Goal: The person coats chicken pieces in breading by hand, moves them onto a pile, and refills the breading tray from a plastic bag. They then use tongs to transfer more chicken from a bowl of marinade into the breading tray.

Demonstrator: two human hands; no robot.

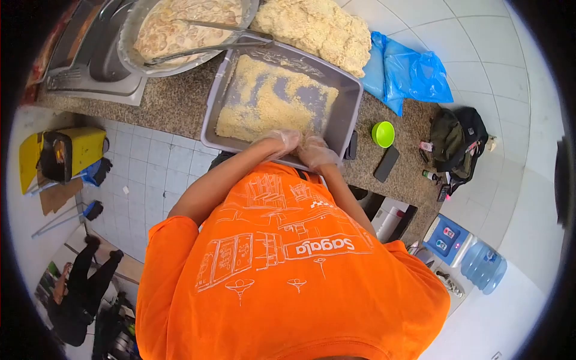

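A grey plastic tub (351, 114) stands before me, its bottom spread with pale yellow crumbs (258, 108). Both my hands are in clear plastic gloves at the near side of the tub. My left hand (285, 141) is closed, fingers curled toward the crumbs. Close beside it, my right hand (318, 153) is closed too, near the tub's right corner. Between them is a small crumb-coated bit, mostly covered by the fingers. A large bowl (126, 45) of pieces in creamy batter sits at the upper left, with metal tongs (204, 51) lying across it toward the tub.
A heap of crumb-coated pieces (315, 30) lies behind the tub beside blue plastic bags (414, 72). On the granite counter (168, 102) are a green cup (382, 134), a phone (386, 164) and a backpack (459, 141). A yellow bin (84, 150) and another person (75, 300) are at left.
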